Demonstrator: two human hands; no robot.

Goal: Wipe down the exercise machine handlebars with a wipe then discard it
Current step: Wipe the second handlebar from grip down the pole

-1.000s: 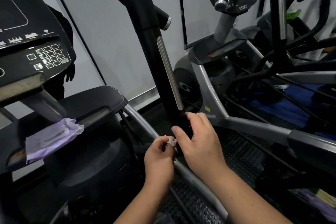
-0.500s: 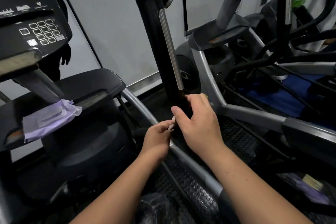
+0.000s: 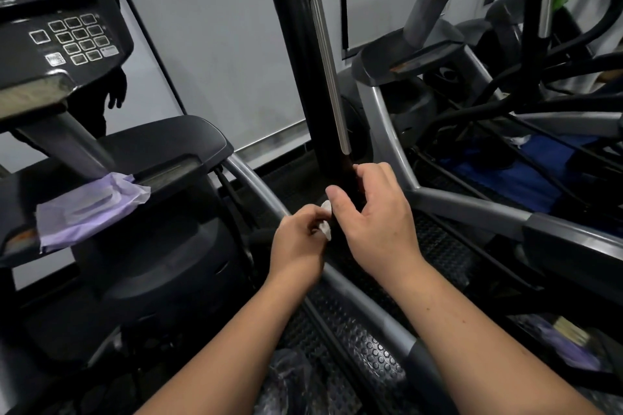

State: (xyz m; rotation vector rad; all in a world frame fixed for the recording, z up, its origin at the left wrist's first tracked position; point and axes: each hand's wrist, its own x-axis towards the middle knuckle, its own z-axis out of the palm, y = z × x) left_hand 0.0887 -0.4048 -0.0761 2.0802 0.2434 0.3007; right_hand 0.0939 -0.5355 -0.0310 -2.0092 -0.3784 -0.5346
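While your right hand [image 3: 377, 222] grips the handlebar [image 3: 305, 77] at frame centre, your left hand [image 3: 298, 239] pinches the wipe [image 3: 326, 229] against its base. Since a second ago, neither hand has shifted; wiping has stalled low.

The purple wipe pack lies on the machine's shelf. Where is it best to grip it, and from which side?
Probably by its right end, coming from the right: the purple wipe pack lies flat on the black shelf, and that end sticks out past the shelf's edge, so fingers can pinch above and below.
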